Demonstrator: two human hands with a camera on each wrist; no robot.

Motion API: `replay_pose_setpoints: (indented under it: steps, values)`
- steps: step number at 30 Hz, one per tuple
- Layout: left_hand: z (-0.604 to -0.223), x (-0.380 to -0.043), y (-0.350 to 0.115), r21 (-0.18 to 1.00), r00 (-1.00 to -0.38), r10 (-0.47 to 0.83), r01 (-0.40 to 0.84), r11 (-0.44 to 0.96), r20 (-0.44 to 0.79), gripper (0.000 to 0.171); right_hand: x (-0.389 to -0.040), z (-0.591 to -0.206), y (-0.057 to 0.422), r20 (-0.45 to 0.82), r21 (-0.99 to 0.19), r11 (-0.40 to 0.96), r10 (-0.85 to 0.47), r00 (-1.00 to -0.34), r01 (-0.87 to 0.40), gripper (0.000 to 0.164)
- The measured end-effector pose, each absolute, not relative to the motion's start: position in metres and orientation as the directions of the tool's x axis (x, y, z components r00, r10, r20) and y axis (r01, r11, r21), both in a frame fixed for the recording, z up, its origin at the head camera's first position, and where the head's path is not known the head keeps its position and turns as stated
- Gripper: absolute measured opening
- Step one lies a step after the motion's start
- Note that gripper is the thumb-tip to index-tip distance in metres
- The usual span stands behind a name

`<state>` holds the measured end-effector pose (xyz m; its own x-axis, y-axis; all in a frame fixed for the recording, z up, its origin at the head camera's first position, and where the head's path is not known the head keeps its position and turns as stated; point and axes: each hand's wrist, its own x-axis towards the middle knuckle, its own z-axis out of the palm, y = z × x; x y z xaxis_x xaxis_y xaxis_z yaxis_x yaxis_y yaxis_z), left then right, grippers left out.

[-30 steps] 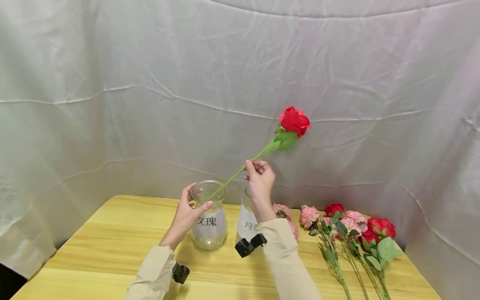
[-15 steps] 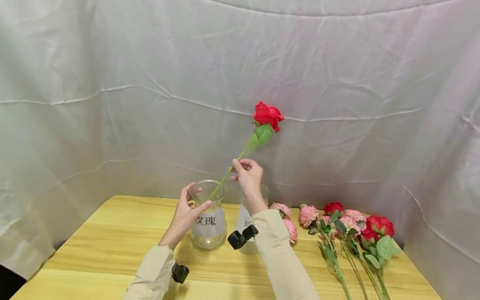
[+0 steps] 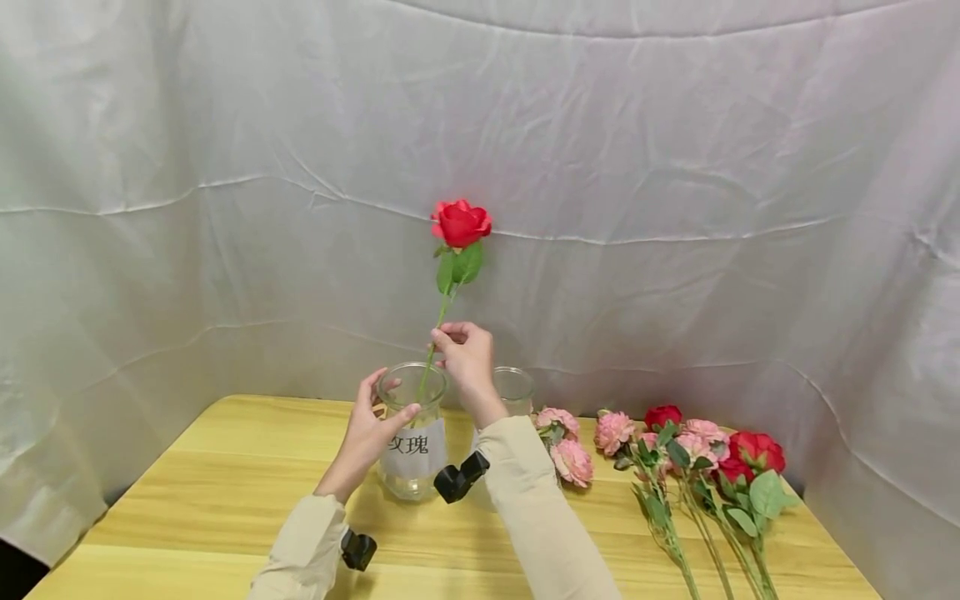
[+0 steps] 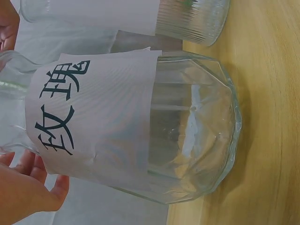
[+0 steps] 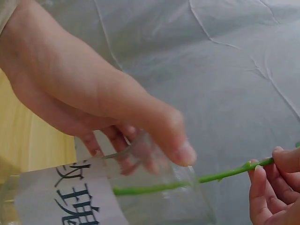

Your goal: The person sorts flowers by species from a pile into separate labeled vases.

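A red artificial rose stands nearly upright above a clear glass vase, its stem reaching down through the vase's mouth. My right hand pinches that stem between thumb and fingers just over the rim. Around the neck of the vase curls my left hand, thumb at the front and fingers behind the glass. A white paper label with black Chinese characters covers the vase's middle. In the left wrist view the lower part of the vase holds no stem end that I can make out.
Just right sits a second glass vase, partly hidden by my right forearm. Pink flowers lie beside it. Farther right on the wooden table are more pink blooms and red roses. A grey curtain hangs behind.
My right hand has moved left with the rose, and the stem has swung from a slant to nearly upright. The left hand keeps its place on the vase.
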<state>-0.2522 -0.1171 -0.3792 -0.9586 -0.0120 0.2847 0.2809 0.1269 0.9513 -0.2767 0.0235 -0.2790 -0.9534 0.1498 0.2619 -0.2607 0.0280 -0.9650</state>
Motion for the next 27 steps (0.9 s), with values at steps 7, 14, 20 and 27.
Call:
replay_pose_setpoints:
  steps: [7, 14, 20, 27]
  values:
    - [-0.378, -0.251, -0.115, 0.954, -0.96, -0.011, 0.276, 0.119, 0.279, 0.082, -0.276, -0.288, 0.016, 0.252, -0.965, 0.114, 0.133, -0.959, -0.238, 0.01]
    - [-0.378, -0.252, -0.114, 0.951, -0.957, -0.009, 0.285, 0.122, 0.288, 0.08, -0.277, -0.294, 0.014, 0.267, -0.951, 0.204, 0.158, -0.951, -0.233, 0.009]
    - [-0.38, -0.254, -0.113, 0.955, -0.96, -0.014, 0.278, 0.102, 0.281, 0.08, -0.277, -0.297, 0.014, 0.275, -0.949, 0.206, 0.16, -0.948, -0.24, 0.008]
    - [-0.381, -0.254, -0.112, 0.959, -0.963, -0.001, 0.266, 0.099, 0.268, 0.08, -0.278, -0.302, 0.015, 0.274, -0.949, 0.208, 0.166, -0.947, -0.238, 0.005]
